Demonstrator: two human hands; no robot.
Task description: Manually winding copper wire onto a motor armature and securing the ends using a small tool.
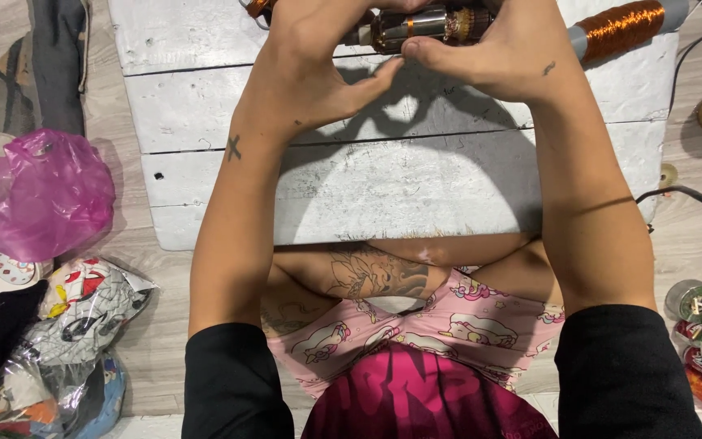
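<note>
Fingers (318,32) of both my hands are gripping the dark cylindrical motor armature with copper windings (420,24) from either side, above the white wooden tabletop (383,187).

A small motor armature (420,26) is held horizontally at the top edge of the view, above a white painted board. A dark metal core with grey slots is seen, with copper windings at its right end. Its left end and upper side are hidden by the fingers; the rest is cut off by the frame.
</note>
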